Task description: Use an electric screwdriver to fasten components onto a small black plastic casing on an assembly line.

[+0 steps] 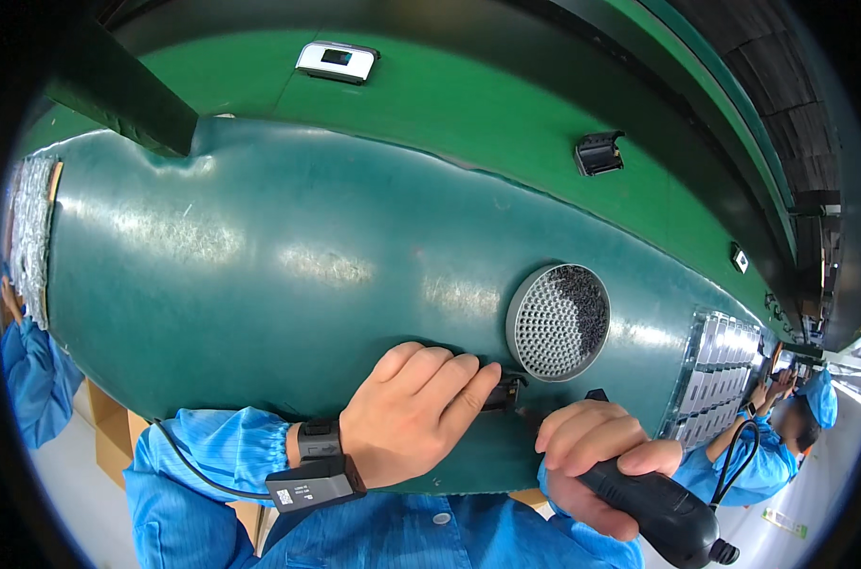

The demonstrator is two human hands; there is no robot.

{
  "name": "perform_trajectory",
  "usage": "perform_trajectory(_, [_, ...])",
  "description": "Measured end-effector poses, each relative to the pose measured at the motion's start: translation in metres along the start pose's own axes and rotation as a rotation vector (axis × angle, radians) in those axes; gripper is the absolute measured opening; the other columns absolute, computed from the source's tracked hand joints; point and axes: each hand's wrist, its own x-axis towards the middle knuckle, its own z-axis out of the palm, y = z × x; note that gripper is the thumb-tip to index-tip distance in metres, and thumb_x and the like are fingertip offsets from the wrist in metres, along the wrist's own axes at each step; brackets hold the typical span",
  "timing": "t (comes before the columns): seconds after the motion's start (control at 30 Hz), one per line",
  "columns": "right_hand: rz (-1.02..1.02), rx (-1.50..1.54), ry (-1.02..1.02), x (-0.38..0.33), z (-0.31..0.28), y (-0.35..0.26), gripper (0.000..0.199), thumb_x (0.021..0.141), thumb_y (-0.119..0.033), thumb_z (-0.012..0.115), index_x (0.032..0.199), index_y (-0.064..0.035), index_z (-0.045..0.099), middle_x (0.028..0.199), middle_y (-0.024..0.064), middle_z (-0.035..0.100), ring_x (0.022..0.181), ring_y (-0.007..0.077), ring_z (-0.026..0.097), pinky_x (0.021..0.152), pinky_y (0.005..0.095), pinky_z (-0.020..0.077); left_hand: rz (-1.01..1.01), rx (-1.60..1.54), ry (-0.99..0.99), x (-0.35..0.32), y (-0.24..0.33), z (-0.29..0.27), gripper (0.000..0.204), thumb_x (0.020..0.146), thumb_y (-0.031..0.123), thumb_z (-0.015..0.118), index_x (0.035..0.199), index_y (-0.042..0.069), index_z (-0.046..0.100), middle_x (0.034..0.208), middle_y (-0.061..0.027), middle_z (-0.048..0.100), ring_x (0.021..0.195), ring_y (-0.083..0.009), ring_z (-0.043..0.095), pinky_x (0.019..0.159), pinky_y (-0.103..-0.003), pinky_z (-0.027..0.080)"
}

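My right hand (606,465) is wrapped round a black electric screwdriver (663,512), whose tip end points up and left toward my left hand. Closed over a small black plastic part (503,391), my left hand (412,408) rests at the near edge of the table; most of that part is hidden under the fingers. Just beyond both hands sits a round grey dish (544,332) with a dimpled bottom. Many tiny dark pieces, which look like screws (582,308), are heaped along its right side.
A green-matted table (260,313) spreads before me. Behind it, a raised green ledge holds a white device (338,62) and a black housing (598,154). A clear tray of grey parts (720,375) lies right. Co-workers in blue sit at the far left and right.
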Motion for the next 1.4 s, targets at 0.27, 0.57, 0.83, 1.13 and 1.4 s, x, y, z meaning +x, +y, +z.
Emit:
perform_trajectory(0.27, [-0.088, 0.027, -0.112, 0.010, -0.004, 0.002, 0.057, 0.095, -0.054, 0.066, 0.109, -0.0036, 0.042, 0.071, 0.0105, 0.058, 0.049, 0.0193, 0.057, 0.042, 0.0331, 0.0520, -0.007, 0.009, -0.010, 0.004, 0.010, -0.002, 0.049, 0.075, 0.015, 0.072, 0.122, 0.001, 0.068, 0.113, -0.0098, 0.062, 0.101, -0.0262, 0.059, 0.091, -0.041, 0.047])
perform_trajectory(0.57, [-0.019, 0.016, 0.097, 0.035, -0.032, -0.030, 0.057, 0.095, -0.059, 0.063, 0.117, -0.0096, 0.045, 0.077, 0.0114, 0.060, 0.056, 0.0242, 0.059, 0.048, 0.0396, 0.0514, -0.015, -0.029, -0.056, 0.013, 0.024, -0.011, 0.063, 0.068, 0.017, 0.082, 0.127, 0.001, 0.064, 0.113, -0.0108, 0.062, 0.102, -0.0293, 0.059, 0.090, -0.044, 0.047])
perform_trajectory(0.83, [-0.042, -0.024, 0.148, 0.045, -0.062, -0.008, 0.065, 0.092, -0.069, 0.058, 0.123, -0.0136, 0.043, 0.079, 0.0121, 0.058, 0.061, 0.0263, 0.059, 0.053, 0.0424, 0.0518, -0.078, -0.148, -0.118, 0.020, 0.017, -0.018, 0.071, 0.067, 0.018, 0.082, 0.132, -0.002, 0.059, 0.114, -0.0145, 0.065, 0.103, -0.0306, 0.062, 0.093, -0.043, 0.048])
perform_trajectory(1.13, [-0.018, -0.051, 0.153, 0.044, -0.068, 0.006, 0.066, 0.092, -0.069, 0.058, 0.121, -0.0110, 0.043, 0.078, 0.0133, 0.058, 0.059, 0.0262, 0.059, 0.053, 0.0413, 0.0525, 0.003, -0.230, -0.094, 0.022, 0.003, -0.011, 0.064, 0.065, 0.017, 0.087, 0.122, 0.002, 0.064, 0.112, -0.0118, 0.068, 0.104, -0.0314, 0.063, 0.090, -0.044, 0.048])
perform_trajectory(1.4, [-0.001, -0.057, 0.147, 0.041, -0.063, 0.011, 0.067, 0.091, -0.070, 0.059, 0.119, -0.0111, 0.043, 0.076, 0.0131, 0.057, 0.058, 0.0263, 0.059, 0.052, 0.0417, 0.0520, 0.004, -0.233, -0.047, 0.018, -0.001, -0.004, 0.057, 0.064, 0.024, 0.087, 0.116, 0.007, 0.070, 0.114, -0.0065, 0.068, 0.107, -0.0275, 0.061, 0.091, -0.042, 0.046])
